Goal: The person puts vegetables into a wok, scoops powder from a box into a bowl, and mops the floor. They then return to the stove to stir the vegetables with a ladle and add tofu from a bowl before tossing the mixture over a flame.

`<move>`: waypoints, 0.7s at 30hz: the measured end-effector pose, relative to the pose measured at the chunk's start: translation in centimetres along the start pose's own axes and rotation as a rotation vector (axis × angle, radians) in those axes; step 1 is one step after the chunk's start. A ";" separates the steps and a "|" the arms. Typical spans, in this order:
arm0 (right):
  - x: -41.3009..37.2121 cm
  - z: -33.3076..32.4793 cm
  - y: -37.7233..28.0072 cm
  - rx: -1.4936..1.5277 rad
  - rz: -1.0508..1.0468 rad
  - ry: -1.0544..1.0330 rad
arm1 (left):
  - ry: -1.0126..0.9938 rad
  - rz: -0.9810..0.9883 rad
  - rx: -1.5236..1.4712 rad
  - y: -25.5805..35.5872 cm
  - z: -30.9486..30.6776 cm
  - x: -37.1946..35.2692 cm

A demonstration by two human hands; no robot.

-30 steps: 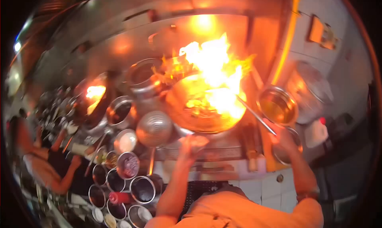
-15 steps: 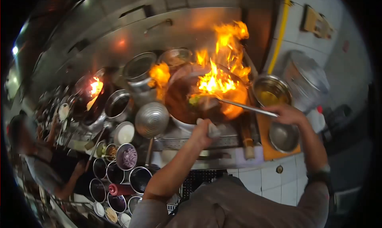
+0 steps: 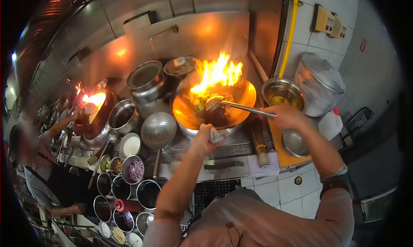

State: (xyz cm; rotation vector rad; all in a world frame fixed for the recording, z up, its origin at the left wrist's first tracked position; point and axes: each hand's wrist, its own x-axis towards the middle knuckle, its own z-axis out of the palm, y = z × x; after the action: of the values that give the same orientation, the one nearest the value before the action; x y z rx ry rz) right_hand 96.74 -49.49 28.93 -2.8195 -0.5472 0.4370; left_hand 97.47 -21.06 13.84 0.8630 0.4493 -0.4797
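A wok [image 3: 180, 102] sits over the burner, with tall orange flames [image 3: 219, 77] rising from its far side. At its near edge, my left hand [image 3: 204, 137] is closed on a pale folded cloth [image 3: 218, 135]; the wok's handle under it is hidden. From the right, my right hand [image 3: 288, 116] grips the long metal shaft of a ladle [image 3: 245, 107]. The ladle's bowl rests inside the wok beside some greenish food [image 3: 200, 104], too small to name.
Left of the wok are a perforated strainer [image 3: 158, 130], a steel pot [image 3: 146, 77] and several ingredient containers, one with sliced purple onion [image 3: 135, 169]. An oil pot [image 3: 283, 94] stands at right. A co-worker [image 3: 51, 173] stands left, near another flaming wok [image 3: 92, 111].
The flames over the wok have become lower and moved left. My right hand and the ladle have shifted slightly left in view. The co-worker's lower hand has left a long handle.
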 end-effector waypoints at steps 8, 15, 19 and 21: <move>-5.2 0.4 -1.1 0.939 0.149 -0.067 | -0.024 0.152 -0.244 -1.2 -0.5 -5.6; -4.8 -6.1 -3.3 1.288 0.217 -0.015 | 0.024 0.370 0.089 -1.9 0.8 -6.6; 2.2 -2.5 -2.7 1.116 0.351 -0.201 | 0.014 0.666 0.277 -3.9 1.8 -5.1; 3.3 -0.7 -5.9 1.441 0.153 -0.216 | 0.085 0.639 0.264 -2.6 1.4 -3.8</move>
State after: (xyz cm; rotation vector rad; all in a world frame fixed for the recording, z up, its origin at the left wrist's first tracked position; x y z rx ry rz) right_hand 98.00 -42.98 30.40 -1.4241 0.0333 0.7537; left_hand 93.17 -22.79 15.20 1.2230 0.1676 0.0915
